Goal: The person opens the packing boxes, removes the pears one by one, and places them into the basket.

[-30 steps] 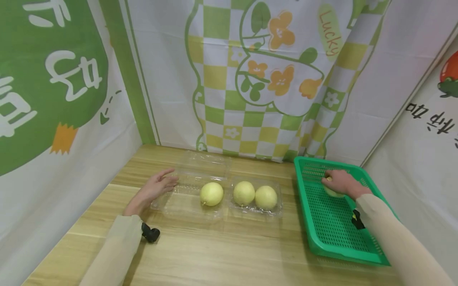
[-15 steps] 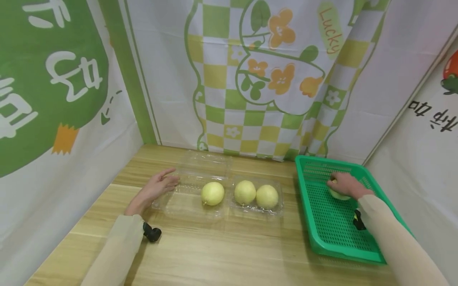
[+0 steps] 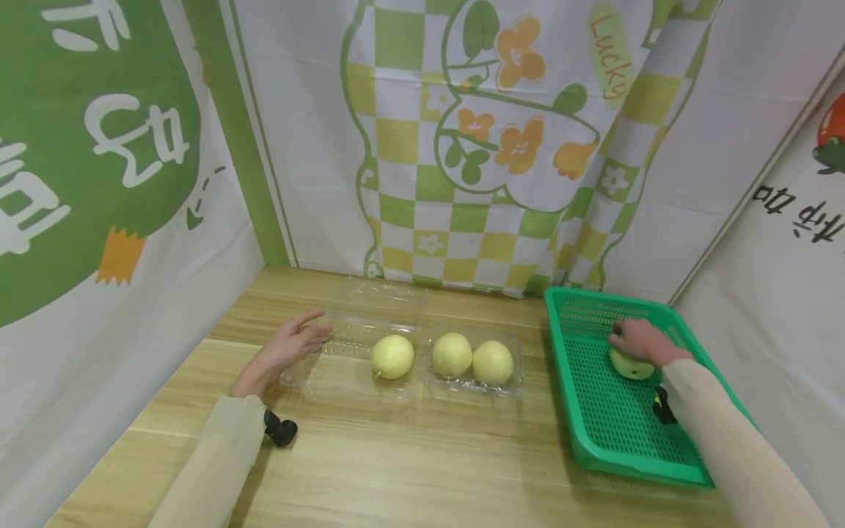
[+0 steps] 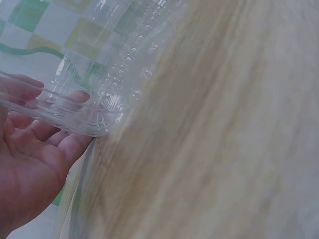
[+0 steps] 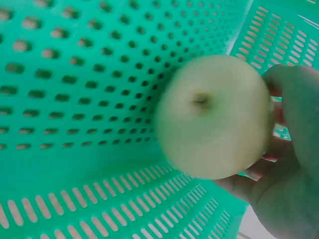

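In the head view my right hand (image 3: pixel 642 342) is down in the green basket (image 3: pixel 573 411), gripping a pale yellow pear (image 3: pixel 631 365). The right wrist view shows this pear (image 5: pixel 214 119) with its dimpled end towards the camera and my thumb and fingers around its side. At the left, my left hand (image 3: pixel 290 346) has its fingers extended at the edge of a clear plastic clamshell box (image 3: pixel 337 370). Its fingers overlap the clear plastic (image 4: pixel 99 107) in the left wrist view. That box lies with its lid back, and one pear (image 3: pixel 392 357) sits in its right half.
Right beside the clamshell stands another clear box (image 3: pixel 432 385) with two pears (image 3: pixel 452 355) side by side. Both boxes and the basket rest on a wooden table (image 3: pixel 422 455). Printed cloth hangs behind (image 3: pixel 429 183) and at both sides.
My right hand has shifted slightly to the right within the basket. The pear in it has turned and shows its dimpled end. My left hand keeps its place at the clamshell.
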`<state>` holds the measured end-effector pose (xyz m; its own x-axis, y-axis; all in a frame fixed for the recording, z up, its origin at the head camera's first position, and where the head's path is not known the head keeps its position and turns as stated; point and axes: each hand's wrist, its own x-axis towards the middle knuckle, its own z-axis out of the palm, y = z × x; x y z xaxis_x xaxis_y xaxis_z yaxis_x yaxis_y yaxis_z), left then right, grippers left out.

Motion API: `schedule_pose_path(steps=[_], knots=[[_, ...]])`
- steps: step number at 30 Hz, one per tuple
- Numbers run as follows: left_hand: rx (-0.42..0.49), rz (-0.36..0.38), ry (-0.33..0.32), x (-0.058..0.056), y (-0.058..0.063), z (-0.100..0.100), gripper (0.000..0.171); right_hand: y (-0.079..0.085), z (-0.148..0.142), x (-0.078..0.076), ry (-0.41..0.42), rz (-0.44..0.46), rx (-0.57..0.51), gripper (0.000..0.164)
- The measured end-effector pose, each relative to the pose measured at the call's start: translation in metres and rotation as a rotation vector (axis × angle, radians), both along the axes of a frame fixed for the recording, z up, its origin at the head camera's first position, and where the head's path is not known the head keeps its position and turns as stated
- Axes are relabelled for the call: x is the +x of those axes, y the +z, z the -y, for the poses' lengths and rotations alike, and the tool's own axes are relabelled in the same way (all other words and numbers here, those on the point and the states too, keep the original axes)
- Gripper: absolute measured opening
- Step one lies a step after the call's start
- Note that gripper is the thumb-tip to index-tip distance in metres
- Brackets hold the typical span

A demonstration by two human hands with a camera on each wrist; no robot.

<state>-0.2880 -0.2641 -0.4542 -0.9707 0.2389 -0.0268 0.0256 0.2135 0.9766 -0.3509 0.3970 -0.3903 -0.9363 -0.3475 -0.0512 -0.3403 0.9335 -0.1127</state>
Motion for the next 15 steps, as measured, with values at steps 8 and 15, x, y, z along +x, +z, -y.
schedule_pose_path(steps=[8, 15], knots=[[-0.018, 0.011, 0.008, 0.000, 0.003, 0.000, 0.060, 0.011, 0.007, 0.002, 0.023, -0.069, -0.032, 0.034], [-0.019, 0.013, 0.008, 0.001, 0.002, 0.000, 0.059, 0.033, 0.023, 0.010, 0.001, -0.054, -0.112, 0.037]])
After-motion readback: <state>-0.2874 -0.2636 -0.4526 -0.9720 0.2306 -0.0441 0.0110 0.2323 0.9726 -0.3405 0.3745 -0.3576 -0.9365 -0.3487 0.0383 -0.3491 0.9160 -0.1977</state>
